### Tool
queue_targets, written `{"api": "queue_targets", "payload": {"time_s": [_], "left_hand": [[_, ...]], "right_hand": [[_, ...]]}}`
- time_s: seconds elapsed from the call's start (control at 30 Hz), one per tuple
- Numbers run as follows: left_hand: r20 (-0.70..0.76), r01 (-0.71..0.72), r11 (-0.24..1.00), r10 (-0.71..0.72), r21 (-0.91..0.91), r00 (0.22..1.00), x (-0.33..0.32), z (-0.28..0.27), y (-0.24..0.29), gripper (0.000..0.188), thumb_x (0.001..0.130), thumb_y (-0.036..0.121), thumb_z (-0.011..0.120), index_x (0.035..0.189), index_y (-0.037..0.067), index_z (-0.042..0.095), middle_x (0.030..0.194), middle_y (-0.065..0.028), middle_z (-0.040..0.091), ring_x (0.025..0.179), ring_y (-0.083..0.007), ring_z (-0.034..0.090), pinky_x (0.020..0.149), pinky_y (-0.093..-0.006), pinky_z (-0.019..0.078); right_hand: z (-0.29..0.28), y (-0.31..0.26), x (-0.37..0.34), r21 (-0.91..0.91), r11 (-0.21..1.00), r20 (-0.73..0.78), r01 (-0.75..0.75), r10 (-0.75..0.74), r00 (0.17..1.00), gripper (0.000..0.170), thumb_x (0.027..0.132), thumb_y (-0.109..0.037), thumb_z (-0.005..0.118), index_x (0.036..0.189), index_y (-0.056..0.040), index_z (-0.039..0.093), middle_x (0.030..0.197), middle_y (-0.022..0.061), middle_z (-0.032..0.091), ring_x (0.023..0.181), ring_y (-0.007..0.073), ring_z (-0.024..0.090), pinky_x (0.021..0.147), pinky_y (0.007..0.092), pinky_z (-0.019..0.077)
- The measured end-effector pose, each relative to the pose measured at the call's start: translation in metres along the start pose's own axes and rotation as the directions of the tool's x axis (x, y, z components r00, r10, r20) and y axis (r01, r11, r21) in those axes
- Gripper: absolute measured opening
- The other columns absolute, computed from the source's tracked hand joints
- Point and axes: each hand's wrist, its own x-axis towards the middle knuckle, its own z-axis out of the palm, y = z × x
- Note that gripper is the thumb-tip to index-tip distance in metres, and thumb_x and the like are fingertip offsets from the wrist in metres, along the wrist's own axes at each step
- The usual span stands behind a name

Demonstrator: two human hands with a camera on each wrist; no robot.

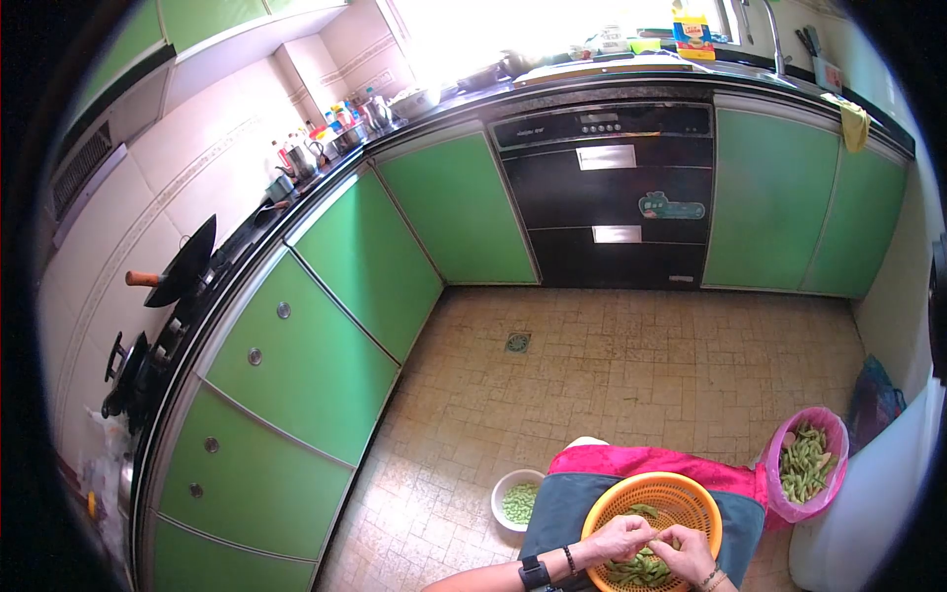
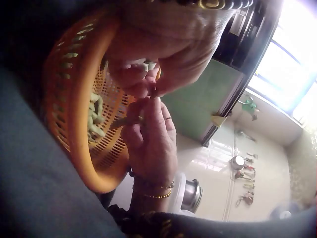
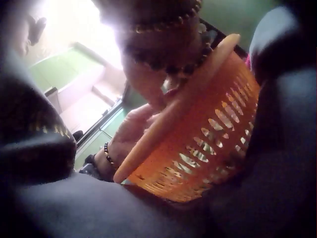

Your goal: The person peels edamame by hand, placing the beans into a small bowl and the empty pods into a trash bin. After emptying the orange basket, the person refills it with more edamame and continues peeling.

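Note:
An orange plastic basket (image 1: 708, 503) rests on the person's lap with green pods (image 1: 646, 570) inside. Above it the left hand (image 1: 619, 540) and right hand (image 1: 688, 555) meet at the fingertips. In the left wrist view the right hand (image 2: 152, 144) pinches a green pod (image 2: 124, 121), its end sticking out beside the fingers. The left hand (image 2: 163, 44) has curled fingers with a pale green piece (image 2: 150, 65) between them. The right wrist view shows the basket's slotted side (image 3: 198, 144), which partly hides both hands.
A white bowl (image 1: 501, 485) of shelled green beans stands on the floor at the left. A pink bag-lined bin (image 1: 838, 439) with pods and husks is at the right, beside a dark bag (image 1: 874, 405). Green cabinets (image 1: 454, 207) line the walls around the tiled floor.

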Motion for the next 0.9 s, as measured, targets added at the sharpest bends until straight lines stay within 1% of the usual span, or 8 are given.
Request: {"api": "queue_targets", "payload": {"time_s": [0.1, 0.2, 0.3, 0.4, 0.47, 0.57, 0.63, 0.9], "left_hand": [[0.040, 0.040, 0.999, -0.039, -0.034, 0.998, -0.005, 0.001, 0.006, 0.026, 0.087, 0.033, 0.051, 0.073, 0.011, 0.049, 0.056, 0.0058, 0.043, 0.043, -0.0034, 0.038, 0.038, -0.0176, 0.0260], [0.108, 0.134, 0.989, -0.128, -0.057, 0.986, -0.010, 0.001, 0.014, 0.026, 0.087, 0.032, 0.049, 0.074, 0.011, 0.050, 0.058, 0.0059, 0.044, 0.043, -0.0034, 0.038, 0.037, -0.0171, 0.0268], [0.153, 0.131, 0.987, -0.117, -0.089, 0.981, -0.008, -0.004, 0.009, 0.024, 0.088, 0.032, 0.049, 0.077, 0.011, 0.052, 0.060, 0.0047, 0.046, 0.049, -0.0033, 0.041, 0.041, -0.0162, 0.0288], [0.101, 0.084, 0.986, -0.070, -0.141, 0.992, 0.004, -0.015, -0.009, 0.022, 0.087, 0.031, 0.050, 0.078, 0.011, 0.053, 0.064, 0.0037, 0.048, 0.051, -0.0039, 0.044, 0.043, -0.0167, 0.0325], [0.073, 0.074, 0.986, -0.064, -0.149, 0.995, 0.004, -0.013, -0.007, 0.021, 0.086, 0.030, 0.051, 0.078, 0.010, 0.053, 0.067, 0.0031, 0.049, 0.053, -0.0045, 0.045, 0.044, -0.0173, 0.0351], [0.023, 0.129, 0.981, -0.127, -0.144, 0.992, -0.006, -0.004, 0.007, 0.017, 0.082, 0.026, 0.054, 0.075, 0.010, 0.054, 0.060, 0.0045, 0.048, 0.047, -0.0056, 0.045, 0.039, -0.0182, 0.0340], [-0.044, 0.148, 0.984, -0.145, 0.097, 0.988, -0.013, -0.002, 0.020, 0.015, 0.083, 0.023, 0.053, 0.079, 0.009, 0.056, 0.063, 0.0009, 0.053, 0.050, -0.0081, 0.050, 0.045, -0.0207, 0.0413], [0.035, 0.143, 0.965, -0.139, -0.220, 0.990, -0.015, -0.002, 0.026, 0.015, 0.084, 0.018, 0.051, 0.079, 0.005, 0.053, 0.062, -0.0023, 0.050, 0.048, -0.0092, 0.044, 0.043, -0.0190, 0.0336]], "right_hand": [[0.008, 0.013, 0.003, 0.000, 1.000, -0.167, 0.013, -0.013, 0.986, 0.016, 0.069, -0.016, 0.070, 0.072, -0.0033, 0.061, 0.053, 0.0002, 0.052, 0.048, 0.0042, 0.044, 0.046, 0.0223, 0.0378], [0.010, 0.019, 0.002, 0.026, 0.992, -0.212, 0.122, -0.114, 0.971, 0.013, 0.070, -0.012, 0.069, 0.076, -0.0022, 0.062, 0.054, 0.0003, 0.054, 0.049, 0.0027, 0.045, 0.047, 0.0203, 0.0379], [0.003, 0.023, -0.002, -0.027, 0.990, -0.060, 0.138, -0.140, 0.988, 0.016, 0.080, -0.016, 0.063, 0.091, -0.0052, 0.061, 0.072, 0.0046, 0.061, 0.073, 0.0086, 0.058, 0.064, 0.0247, 0.0480], [0.002, -0.003, -0.005, -0.078, 0.995, -0.102, 0.062, -0.070, 0.992, 0.012, 0.071, -0.011, 0.066, 0.077, -0.0012, 0.062, 0.057, 0.0026, 0.057, 0.051, 0.0050, 0.049, 0.049, 0.0212, 0.0408], [0.006, 0.025, 0.000, -0.159, 0.967, -0.195, 0.201, -0.230, 0.953, 0.009, 0.073, -0.009, 0.063, 0.077, -0.0008, 0.062, 0.060, 0.0045, 0.059, 0.053, 0.0081, 0.052, 0.051, 0.0231, 0.0430], [0.011, 0.023, 0.005, -0.175, 0.970, -0.255, 0.168, -0.209, 0.944, 0.006, 0.075, -0.009, 0.060, 0.075, -0.0039, 0.061, 0.066, 0.0101, 0.060, 0.059, 0.0194, 0.060, 0.056, 0.0296, 0.0469], [0.011, 0.018, 0.005, -0.251, 0.948, -0.210, 0.197, -0.252, 0.945, 0.010, 0.076, -0.012, 0.058, 0.080, -0.0036, 0.060, 0.075, 0.0129, 0.061, 0.070, 0.0248, 0.061, 0.062, 0.0330, 0.0479], [0.013, 0.019, 0.004, -0.246, 0.923, -0.253, 0.295, -0.355, 0.900, 0.006, 0.076, -0.008, 0.057, 0.080, -0.0046, 0.059, 0.072, 0.0112, 0.059, 0.064, 0.0262, 0.059, 0.056, 0.0330, 0.0463]]}}
